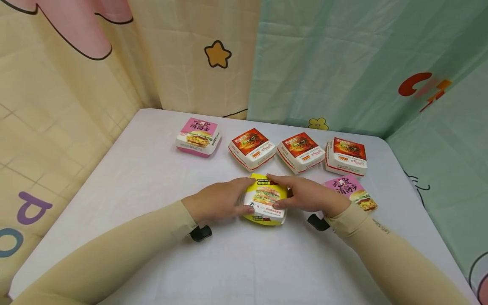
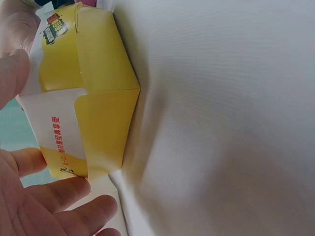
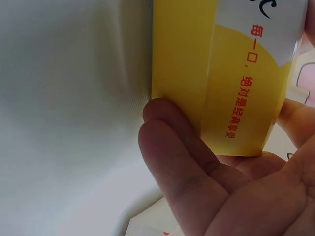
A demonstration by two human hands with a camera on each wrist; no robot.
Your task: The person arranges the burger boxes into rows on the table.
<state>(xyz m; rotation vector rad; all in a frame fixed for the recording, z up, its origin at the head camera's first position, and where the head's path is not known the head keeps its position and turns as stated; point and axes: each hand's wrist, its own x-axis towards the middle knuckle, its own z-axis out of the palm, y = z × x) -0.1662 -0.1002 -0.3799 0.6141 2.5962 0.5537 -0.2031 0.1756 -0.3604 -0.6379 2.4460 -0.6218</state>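
A yellow and white burger box (image 1: 264,199) with a burger picture on its lid sits closed on the table, between both hands. My left hand (image 1: 219,200) holds its left side, thumb near the front corner and fingers toward the back. From the right, my right hand (image 1: 309,195) grips the same box, its thumb along the front of the lid. In the left wrist view the yellow side of the box (image 2: 106,118) stands close over the white cloth. The right wrist view shows fingers (image 3: 172,162) bent against the box's yellow side wall (image 3: 184,59).
Behind stand three red and white burger boxes (image 1: 252,148) in a row, with a pink one (image 1: 198,136) at their left. Another pink box (image 1: 352,192) is partly hidden by my right hand and sleeve. Curtains (image 1: 198,42) border the white table (image 1: 160,169).
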